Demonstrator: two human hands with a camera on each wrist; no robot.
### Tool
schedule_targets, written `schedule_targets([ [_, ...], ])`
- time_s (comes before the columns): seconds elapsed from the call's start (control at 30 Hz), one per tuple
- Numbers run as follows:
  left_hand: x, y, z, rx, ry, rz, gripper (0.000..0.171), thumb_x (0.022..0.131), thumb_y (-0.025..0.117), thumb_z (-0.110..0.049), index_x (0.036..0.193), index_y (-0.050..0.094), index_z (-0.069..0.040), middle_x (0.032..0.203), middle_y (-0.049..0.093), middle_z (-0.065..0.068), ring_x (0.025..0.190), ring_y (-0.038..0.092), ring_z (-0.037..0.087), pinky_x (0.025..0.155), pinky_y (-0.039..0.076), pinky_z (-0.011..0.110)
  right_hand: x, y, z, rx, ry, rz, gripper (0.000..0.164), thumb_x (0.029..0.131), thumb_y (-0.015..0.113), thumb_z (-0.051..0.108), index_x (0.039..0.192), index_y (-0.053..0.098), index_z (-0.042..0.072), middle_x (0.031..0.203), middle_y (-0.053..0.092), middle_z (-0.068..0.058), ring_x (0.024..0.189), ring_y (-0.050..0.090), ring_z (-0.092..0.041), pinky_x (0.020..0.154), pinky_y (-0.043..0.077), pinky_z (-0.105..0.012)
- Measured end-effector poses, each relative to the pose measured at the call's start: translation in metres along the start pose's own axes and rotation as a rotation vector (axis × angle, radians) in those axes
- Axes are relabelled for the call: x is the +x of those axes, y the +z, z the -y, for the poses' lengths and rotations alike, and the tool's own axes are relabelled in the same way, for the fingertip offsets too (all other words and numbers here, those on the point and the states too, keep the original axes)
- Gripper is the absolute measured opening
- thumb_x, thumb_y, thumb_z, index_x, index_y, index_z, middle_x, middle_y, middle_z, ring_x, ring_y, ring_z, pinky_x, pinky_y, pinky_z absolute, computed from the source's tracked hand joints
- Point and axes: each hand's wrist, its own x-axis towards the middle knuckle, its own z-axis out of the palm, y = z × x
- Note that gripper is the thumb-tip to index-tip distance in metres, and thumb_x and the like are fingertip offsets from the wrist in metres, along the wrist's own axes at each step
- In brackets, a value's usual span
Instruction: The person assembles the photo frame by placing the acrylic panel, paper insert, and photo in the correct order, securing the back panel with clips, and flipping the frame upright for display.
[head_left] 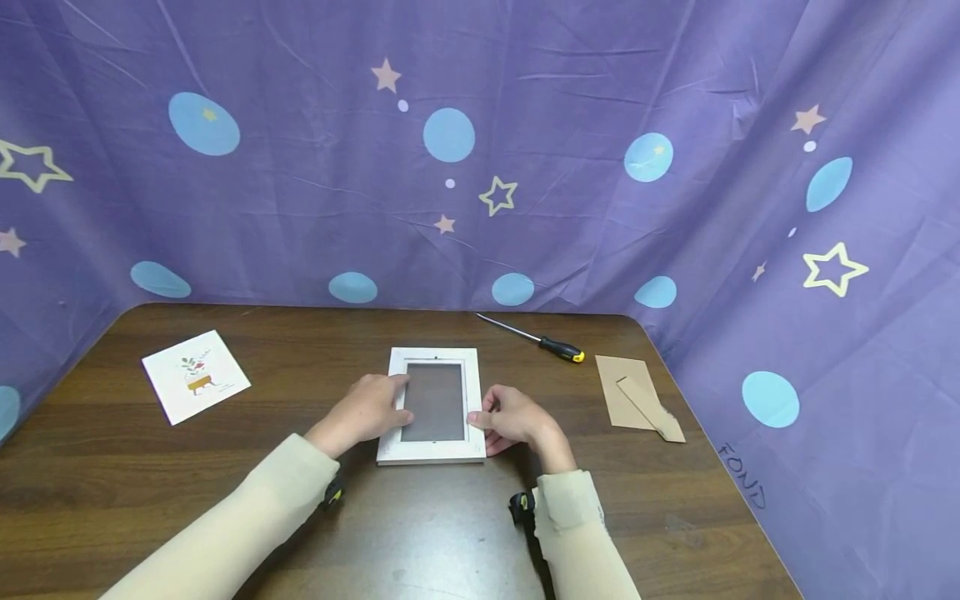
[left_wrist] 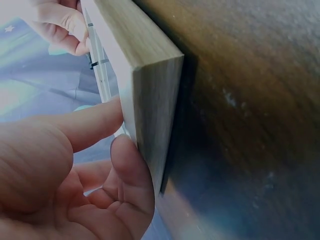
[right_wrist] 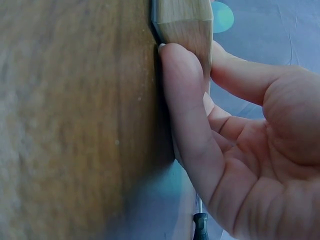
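Note:
A white picture frame point(head_left: 432, 452) lies on the wooden table, its opening filled by a grey panel point(head_left: 435, 400). Small dark tabs show at its inner edge. My left hand point(head_left: 367, 410) grips the frame's left side, with thumb and a finger over its face. From the left wrist, the other fingers curl against the pale wooden side edge point(left_wrist: 155, 110). On the opposite side, my right hand point(head_left: 517, 419) pinches the frame, thumb on top. The right wrist view shows a finger point(right_wrist: 187, 95) low along the side edge, close to the tabletop.
Behind the frame to the right lies a screwdriver point(head_left: 555, 345) with a black and yellow handle. Farther right are a brown cardboard sheet point(head_left: 618, 392) and a folded cardboard strip point(head_left: 648, 408). A white card with a plant picture point(head_left: 197, 375) lies at left. Purple curtains point(head_left: 450, 233) border the table.

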Motion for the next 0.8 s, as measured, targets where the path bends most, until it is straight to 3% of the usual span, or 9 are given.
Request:
schedule_targets([
  [0.13, -0.001, 0.001, 0.006, -0.039, 0.033, -0.008, 0.066, 0.094, 0.079, -0.018, 0.148, 0.053, 0.010, 0.140, 0.062, 0.033, 0.132, 0.059, 0.049, 0.110, 0.046, 0.060, 0.000, 0.000, 0.000, -0.006, -0.008, 0.003, 0.024, 0.102, 0.073, 0.014, 0.100, 0.053, 0.000, 0.081, 0.061, -0.011, 0.066, 0.067, -0.021, 0.064, 0.064, -0.039],
  [0.27, -0.001, -0.006, 0.022, -0.110, 0.057, -0.051, 0.065, 0.099, 0.073, -0.020, 0.152, 0.049, 0.008, 0.103, 0.074, 0.020, 0.093, 0.072, 0.033, 0.082, 0.058, 0.048, 0.000, -0.001, 0.000, -0.002, -0.012, 0.006, 0.024, 0.102, 0.073, 0.014, 0.100, 0.053, 0.000, 0.082, 0.061, -0.011, 0.066, 0.067, -0.021, 0.064, 0.064, -0.039],
  [0.37, -0.002, -0.019, 0.041, -0.122, 0.023, -0.118, 0.065, 0.100, 0.071, -0.022, 0.153, 0.047, 0.006, 0.083, 0.065, 0.006, 0.072, 0.060, 0.020, 0.068, 0.050, 0.041, -0.001, -0.001, 0.001, -0.014, -0.012, 0.000, 0.025, 0.102, 0.073, 0.015, 0.101, 0.053, 0.000, 0.081, 0.062, -0.012, 0.066, 0.067, -0.021, 0.063, 0.064, -0.039],
  [0.43, -0.004, -0.030, 0.057, -0.105, -0.024, -0.155, 0.069, 0.100, 0.070, -0.024, 0.156, 0.043, 0.006, 0.092, 0.068, 0.009, 0.081, 0.064, 0.025, 0.077, 0.053, 0.047, -0.001, -0.001, 0.002, -0.028, -0.008, -0.007, 0.025, 0.101, 0.074, 0.016, 0.101, 0.053, 0.001, 0.082, 0.062, -0.013, 0.066, 0.067, -0.022, 0.064, 0.064, -0.039],
  [0.5, -0.006, -0.041, 0.073, -0.080, -0.078, -0.174, 0.074, 0.100, 0.069, -0.027, 0.158, 0.037, 0.008, 0.109, 0.069, 0.019, 0.098, 0.065, 0.038, 0.090, 0.051, 0.058, -0.001, -0.001, 0.002, -0.040, -0.002, -0.013, 0.026, 0.101, 0.074, 0.017, 0.101, 0.054, 0.001, 0.082, 0.062, -0.013, 0.067, 0.067, -0.022, 0.064, 0.064, -0.039],
  [0.6, -0.011, -0.056, 0.098, -0.037, -0.169, -0.175, 0.085, 0.100, 0.066, -0.031, 0.161, 0.025, 0.012, 0.136, 0.055, 0.037, 0.125, 0.051, 0.060, 0.103, 0.040, 0.073, -0.002, -0.001, 0.002, -0.043, 0.001, -0.017, 0.026, 0.101, 0.074, 0.017, 0.101, 0.053, 0.001, 0.083, 0.061, -0.013, 0.068, 0.066, -0.022, 0.064, 0.064, -0.039],
  [0.73, -0.017, -0.069, 0.129, -0.013, -0.278, -0.186, 0.093, 0.100, 0.065, -0.033, 0.160, 0.016, 0.017, 0.150, 0.028, 0.051, 0.133, 0.030, 0.073, 0.107, 0.028, 0.081, -0.002, 0.000, 0.002, -0.043, 0.002, -0.016, 0.026, 0.101, 0.074, 0.017, 0.100, 0.053, 0.002, 0.082, 0.060, -0.012, 0.067, 0.066, -0.022, 0.064, 0.064, -0.039],
  [0.8, -0.019, -0.072, 0.143, -0.013, -0.321, -0.198, 0.094, 0.100, 0.064, -0.034, 0.159, 0.014, 0.019, 0.150, 0.022, 0.054, 0.132, 0.026, 0.075, 0.105, 0.025, 0.082, -0.002, 0.000, 0.003, -0.043, 0.003, -0.014, 0.026, 0.101, 0.074, 0.017, 0.100, 0.053, 0.002, 0.083, 0.060, -0.012, 0.068, 0.066, -0.022, 0.064, 0.064, -0.039],
])
